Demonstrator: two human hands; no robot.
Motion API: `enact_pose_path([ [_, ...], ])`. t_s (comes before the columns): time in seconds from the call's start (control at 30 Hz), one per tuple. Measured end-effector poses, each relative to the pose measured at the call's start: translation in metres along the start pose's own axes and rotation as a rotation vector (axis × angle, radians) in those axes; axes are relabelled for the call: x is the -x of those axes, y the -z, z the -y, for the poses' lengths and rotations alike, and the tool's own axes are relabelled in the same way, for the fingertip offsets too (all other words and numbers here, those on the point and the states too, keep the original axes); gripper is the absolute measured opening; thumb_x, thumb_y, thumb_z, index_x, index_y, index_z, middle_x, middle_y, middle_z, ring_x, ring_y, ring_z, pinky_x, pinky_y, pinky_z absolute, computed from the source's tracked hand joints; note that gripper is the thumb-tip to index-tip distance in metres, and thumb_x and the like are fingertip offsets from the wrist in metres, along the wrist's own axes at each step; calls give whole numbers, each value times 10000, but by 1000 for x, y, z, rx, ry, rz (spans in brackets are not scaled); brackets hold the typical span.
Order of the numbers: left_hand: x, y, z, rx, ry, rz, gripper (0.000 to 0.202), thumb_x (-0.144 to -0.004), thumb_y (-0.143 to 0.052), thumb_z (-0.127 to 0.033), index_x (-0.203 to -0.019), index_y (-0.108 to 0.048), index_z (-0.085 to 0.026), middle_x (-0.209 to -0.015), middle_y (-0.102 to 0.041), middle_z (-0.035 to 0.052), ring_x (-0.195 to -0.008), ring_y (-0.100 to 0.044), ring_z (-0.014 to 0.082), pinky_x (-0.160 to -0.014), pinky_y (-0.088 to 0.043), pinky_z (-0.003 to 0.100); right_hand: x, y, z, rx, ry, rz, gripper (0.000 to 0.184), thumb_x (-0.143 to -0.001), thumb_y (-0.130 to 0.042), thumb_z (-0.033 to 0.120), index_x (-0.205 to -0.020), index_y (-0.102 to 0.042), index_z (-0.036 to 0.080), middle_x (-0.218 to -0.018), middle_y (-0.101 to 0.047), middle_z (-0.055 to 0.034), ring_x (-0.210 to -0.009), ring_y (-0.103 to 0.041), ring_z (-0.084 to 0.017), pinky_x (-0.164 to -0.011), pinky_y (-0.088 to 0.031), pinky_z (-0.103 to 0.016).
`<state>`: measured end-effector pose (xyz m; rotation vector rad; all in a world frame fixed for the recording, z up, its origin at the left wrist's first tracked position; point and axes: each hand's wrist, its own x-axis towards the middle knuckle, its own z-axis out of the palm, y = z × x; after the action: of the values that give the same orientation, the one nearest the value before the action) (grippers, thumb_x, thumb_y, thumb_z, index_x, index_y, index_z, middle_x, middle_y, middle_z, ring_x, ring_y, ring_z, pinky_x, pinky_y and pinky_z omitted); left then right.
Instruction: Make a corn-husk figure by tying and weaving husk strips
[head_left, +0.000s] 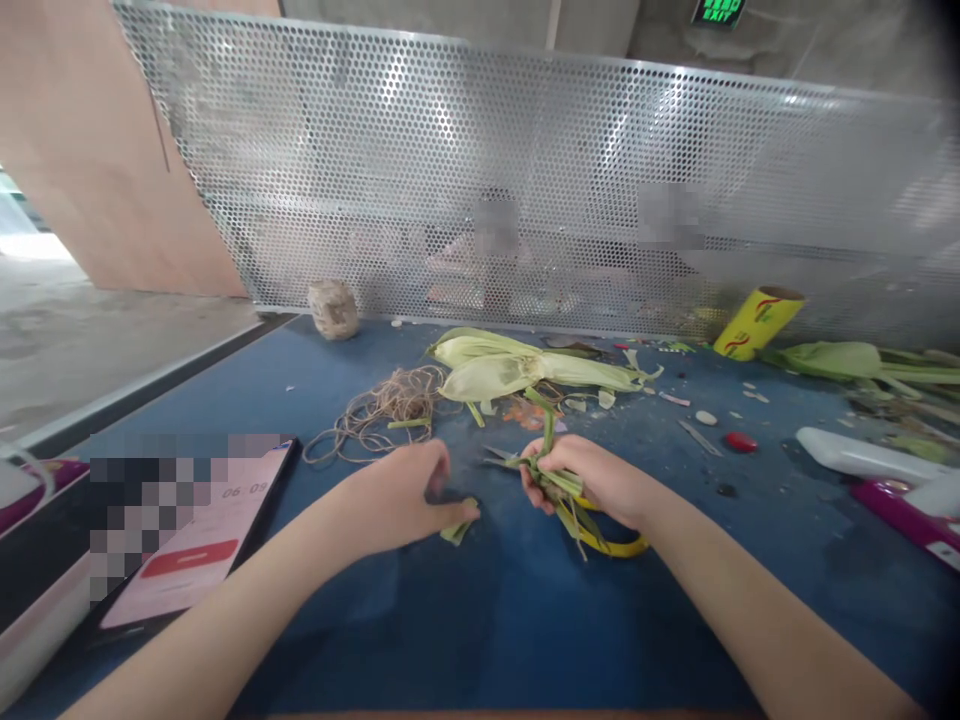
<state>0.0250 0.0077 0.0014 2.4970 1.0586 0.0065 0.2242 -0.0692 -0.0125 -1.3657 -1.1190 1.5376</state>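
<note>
My right hand (pixel 574 475) is closed around a bundle of green corn husk strips (pixel 564 482), with one knotted stalk poking up above the fingers. Scissors (pixel 619 548) with yellow handles show below and behind this hand, blades pointing left; whether the hand also grips them I cannot tell. My left hand (pixel 405 495) is held to the left, thumb stretched apart from the curled fingers. By its thumb tip is a small green husk scrap (pixel 459 528), apparently on the table. Beyond both hands lie pale corn husks (pixel 499 372).
Tangled brown twine (pixel 397 405) lies left of the husks. A phone (pixel 202 545) stands at the left. A yellow tube (pixel 757 322), more husks (pixel 832 358) and a white-and-purple object (pixel 892 480) are at the right. A perforated metal screen (pixel 420 150) borders the blue table (pixel 450 650).
</note>
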Motion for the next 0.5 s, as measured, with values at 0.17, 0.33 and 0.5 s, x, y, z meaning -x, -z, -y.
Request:
enact_pose_path([
  [0.17,-3,-14,3,-60,-52,93,173,-673,-555,-376,-708,-552,-206,-702,-587,7,-603,-533,163,-514,-346,244,5,1,0,66,-33,19,120,-697,-428,150,-762,-528,138,-608,-591,-24,-529,-538,-112,-562,-429,-249],
  [0.33,-2,-2,-2,114,-108,82,140,-715,-531,-337,-758,-578,-212,-738,-606,-14,-670,-551,144,-601,-388,231,9,-8,-7,336,-30,-137,479,-778,-488,282,-1210,-314,169,-868,-623,-77,-681,-605,-171,-609,-477,-311],
  [0.5,0,8,-11,345,-132,78,168,-702,-576,-346,-771,-592,-194,-734,-606,-29,-625,-530,111,-580,-401,204,13,-15,-8,863,533,-503,467,-757,-587,374,-1187,-462,241,-1240,-483,-86,-1167,-415,-248,-977,-316,-422],
])
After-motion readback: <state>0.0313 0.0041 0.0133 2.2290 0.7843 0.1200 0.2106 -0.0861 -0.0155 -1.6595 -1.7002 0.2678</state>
